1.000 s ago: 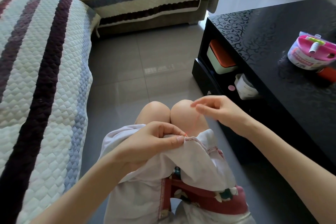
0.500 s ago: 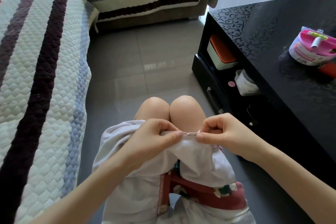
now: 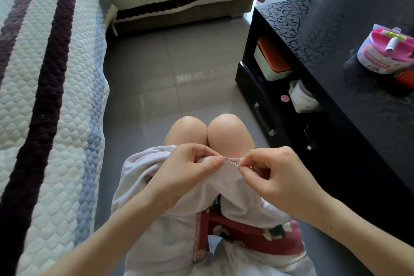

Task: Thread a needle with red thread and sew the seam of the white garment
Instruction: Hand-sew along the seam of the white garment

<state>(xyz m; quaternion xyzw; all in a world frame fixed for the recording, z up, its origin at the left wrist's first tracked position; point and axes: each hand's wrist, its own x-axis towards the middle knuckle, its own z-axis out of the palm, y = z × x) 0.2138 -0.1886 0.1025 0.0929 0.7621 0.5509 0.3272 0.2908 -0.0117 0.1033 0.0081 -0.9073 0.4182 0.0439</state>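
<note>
The white garment (image 3: pixel 170 226) lies over my lap, bunched up near my knees. My left hand (image 3: pixel 190 170) pinches its seam edge (image 3: pixel 234 159) between thumb and forefinger. My right hand (image 3: pixel 275 170) pinches a thin needle (image 3: pixel 234 163) whose tip points left into the cloth just under the seam. A small loop of red thread (image 3: pixel 235 155) arches above the seam between both hands. Red stitches run along the seam edge.
A black glossy table (image 3: pixel 331 51) stands at my right, with a pink sewing kit tub (image 3: pixel 387 51) on top and boxes on its lower shelf (image 3: pixel 271 60). A quilted striped sofa (image 3: pixel 44 96) fills the left. Grey tiled floor (image 3: pixel 179 69) lies ahead.
My right hand came down from above my knee, where it had pulled the thread up, to the seam. It now holds the needle against the cloth beside my left hand.
</note>
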